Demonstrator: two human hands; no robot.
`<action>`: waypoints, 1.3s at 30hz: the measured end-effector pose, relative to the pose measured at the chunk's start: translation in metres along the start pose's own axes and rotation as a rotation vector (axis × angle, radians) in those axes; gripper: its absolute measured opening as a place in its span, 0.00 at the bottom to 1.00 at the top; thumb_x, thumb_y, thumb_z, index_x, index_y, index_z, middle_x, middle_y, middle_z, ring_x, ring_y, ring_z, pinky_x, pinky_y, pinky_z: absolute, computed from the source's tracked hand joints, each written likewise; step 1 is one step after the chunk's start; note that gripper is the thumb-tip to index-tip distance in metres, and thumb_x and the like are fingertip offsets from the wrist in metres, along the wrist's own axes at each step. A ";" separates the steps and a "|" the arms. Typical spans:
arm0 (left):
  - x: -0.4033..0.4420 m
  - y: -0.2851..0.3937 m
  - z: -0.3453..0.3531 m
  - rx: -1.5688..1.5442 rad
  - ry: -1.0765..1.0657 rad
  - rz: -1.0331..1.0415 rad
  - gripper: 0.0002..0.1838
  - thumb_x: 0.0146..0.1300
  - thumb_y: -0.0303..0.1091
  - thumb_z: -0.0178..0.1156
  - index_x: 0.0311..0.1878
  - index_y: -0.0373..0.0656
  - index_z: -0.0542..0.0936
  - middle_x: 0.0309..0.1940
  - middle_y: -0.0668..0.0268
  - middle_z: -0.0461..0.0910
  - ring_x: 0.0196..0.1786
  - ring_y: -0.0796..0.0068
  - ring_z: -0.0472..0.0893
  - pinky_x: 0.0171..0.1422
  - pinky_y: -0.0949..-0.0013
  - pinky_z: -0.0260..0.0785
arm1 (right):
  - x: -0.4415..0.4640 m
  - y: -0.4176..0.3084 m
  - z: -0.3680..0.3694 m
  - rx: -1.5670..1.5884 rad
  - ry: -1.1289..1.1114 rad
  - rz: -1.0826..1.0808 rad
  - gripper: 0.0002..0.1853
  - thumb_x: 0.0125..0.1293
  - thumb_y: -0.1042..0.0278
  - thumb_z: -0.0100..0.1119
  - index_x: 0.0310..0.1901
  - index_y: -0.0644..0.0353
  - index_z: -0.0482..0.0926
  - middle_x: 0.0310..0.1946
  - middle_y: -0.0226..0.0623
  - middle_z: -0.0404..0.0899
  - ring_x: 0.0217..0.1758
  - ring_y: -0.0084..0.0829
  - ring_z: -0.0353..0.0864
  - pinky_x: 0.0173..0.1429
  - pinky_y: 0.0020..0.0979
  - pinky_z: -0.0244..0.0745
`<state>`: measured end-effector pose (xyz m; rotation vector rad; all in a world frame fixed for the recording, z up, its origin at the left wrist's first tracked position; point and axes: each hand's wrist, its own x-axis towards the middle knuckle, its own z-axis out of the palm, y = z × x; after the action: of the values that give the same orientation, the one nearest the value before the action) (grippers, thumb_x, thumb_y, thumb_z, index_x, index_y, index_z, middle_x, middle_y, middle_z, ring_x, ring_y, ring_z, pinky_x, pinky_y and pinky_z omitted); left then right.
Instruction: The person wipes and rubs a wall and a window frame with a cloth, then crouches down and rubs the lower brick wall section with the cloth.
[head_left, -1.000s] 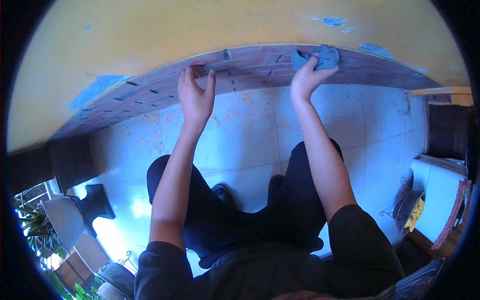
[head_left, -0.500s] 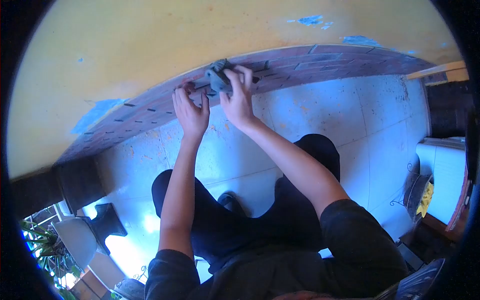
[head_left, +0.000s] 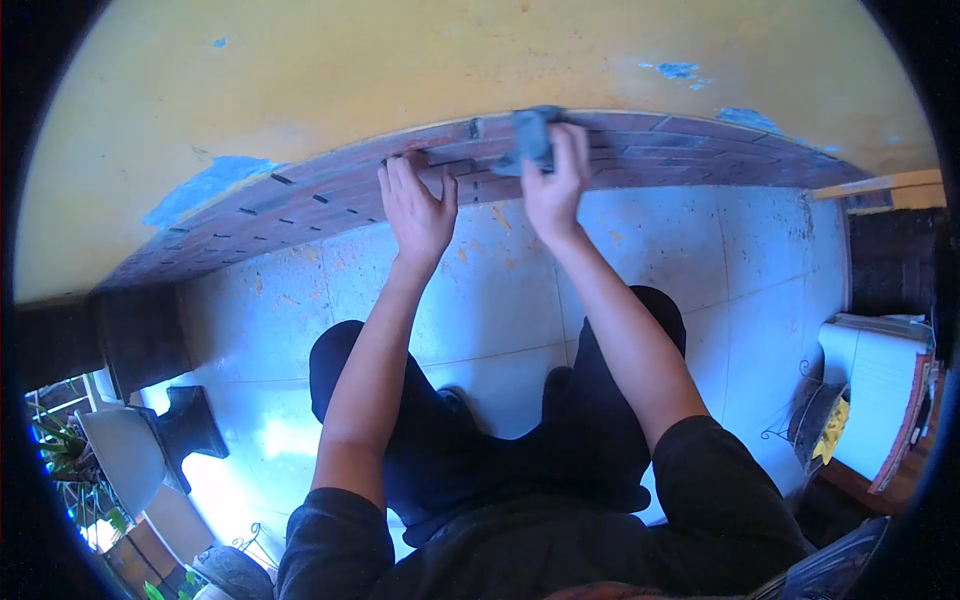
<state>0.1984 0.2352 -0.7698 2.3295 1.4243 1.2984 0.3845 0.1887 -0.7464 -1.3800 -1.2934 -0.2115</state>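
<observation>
My right hand point(head_left: 556, 195) is closed around a grey cloth point(head_left: 533, 135) and presses it to the strip of reddish brick tiles point(head_left: 640, 140) along the base of the wall. The cloth and fingertips are smeared by motion. Left of it, my left hand point(head_left: 418, 215) has its fingertips against the same tiles, the thumb held apart from the fingers. Nothing shows clearly in that hand, though its fingertips lie partly in shadow. Dark lines mark the joints between the tiles.
Above the tiles rises a yellow wall point(head_left: 400, 60) with peeled blue patches point(head_left: 215, 188). Orange flecks lie on the pale tiled floor point(head_left: 480, 290) between my knees and the wall. A potted plant point(head_left: 65, 450) stands at left, a metal-legged stand point(head_left: 815, 425) at right.
My right hand has moved right along the tiles with the cloth. My left hand also appears farther right in view, while the whole view has shifted slightly.
</observation>
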 end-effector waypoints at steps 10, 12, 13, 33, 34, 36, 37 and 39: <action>-0.005 -0.005 -0.019 -0.020 -0.116 0.028 0.22 0.62 0.29 0.69 0.57 0.36 0.75 0.50 0.51 0.78 0.52 0.43 0.75 0.59 0.47 0.68 | -0.019 -0.024 0.028 -0.250 -0.379 0.099 0.24 0.56 0.69 0.75 0.54 0.54 0.77 0.45 0.47 0.87 0.42 0.57 0.88 0.40 0.56 0.80; -0.005 -0.004 -0.020 -0.035 -0.112 0.027 0.21 0.62 0.29 0.68 0.57 0.36 0.75 0.50 0.51 0.78 0.52 0.43 0.75 0.59 0.47 0.69 | -0.026 -0.028 0.025 -0.289 -0.413 0.196 0.22 0.58 0.67 0.74 0.54 0.53 0.78 0.41 0.47 0.88 0.42 0.59 0.88 0.42 0.60 0.79; -0.005 -0.003 -0.019 -0.051 -0.101 0.024 0.21 0.62 0.29 0.68 0.57 0.36 0.75 0.50 0.51 0.78 0.52 0.43 0.75 0.59 0.47 0.69 | -0.028 -0.028 0.026 -0.309 -0.413 0.229 0.20 0.59 0.67 0.74 0.53 0.54 0.79 0.39 0.48 0.89 0.41 0.60 0.88 0.42 0.60 0.79; -0.004 0.006 -0.011 -0.086 -0.032 -0.044 0.18 0.65 0.32 0.67 0.53 0.33 0.75 0.47 0.48 0.77 0.51 0.41 0.74 0.58 0.46 0.68 | 0.001 -0.032 0.020 0.006 -0.171 0.319 0.18 0.70 0.53 0.70 0.34 0.64 0.88 0.27 0.53 0.86 0.34 0.57 0.89 0.39 0.51 0.81; -0.005 0.006 -0.010 -0.079 -0.037 -0.057 0.18 0.65 0.33 0.67 0.53 0.33 0.74 0.47 0.47 0.77 0.51 0.41 0.74 0.58 0.46 0.68 | 0.003 -0.031 0.021 0.005 -0.188 0.325 0.18 0.69 0.54 0.70 0.35 0.63 0.89 0.27 0.53 0.87 0.34 0.57 0.89 0.39 0.51 0.81; -0.004 0.006 -0.010 -0.063 -0.041 -0.077 0.19 0.66 0.33 0.67 0.53 0.33 0.74 0.46 0.47 0.77 0.51 0.41 0.74 0.58 0.45 0.68 | 0.003 -0.026 0.023 -0.028 -0.186 0.295 0.16 0.68 0.54 0.71 0.34 0.61 0.89 0.27 0.52 0.87 0.34 0.56 0.89 0.39 0.50 0.81; -0.004 0.006 -0.010 -0.055 -0.040 -0.076 0.18 0.66 0.34 0.67 0.52 0.33 0.74 0.46 0.46 0.77 0.51 0.41 0.74 0.58 0.45 0.68 | 0.005 -0.027 0.024 -0.004 -0.173 0.297 0.16 0.68 0.54 0.72 0.34 0.61 0.89 0.27 0.52 0.87 0.34 0.55 0.89 0.38 0.49 0.81; -0.003 0.007 -0.011 -0.042 -0.041 -0.067 0.18 0.66 0.34 0.67 0.52 0.32 0.75 0.46 0.45 0.76 0.51 0.41 0.74 0.58 0.44 0.68 | 0.010 -0.030 0.023 -0.030 -0.181 0.303 0.15 0.67 0.55 0.73 0.36 0.60 0.90 0.28 0.51 0.87 0.34 0.54 0.90 0.39 0.48 0.82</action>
<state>0.1948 0.2257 -0.7617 2.2479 1.4359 1.2432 0.3531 0.2036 -0.7280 -1.6294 -1.2117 0.1032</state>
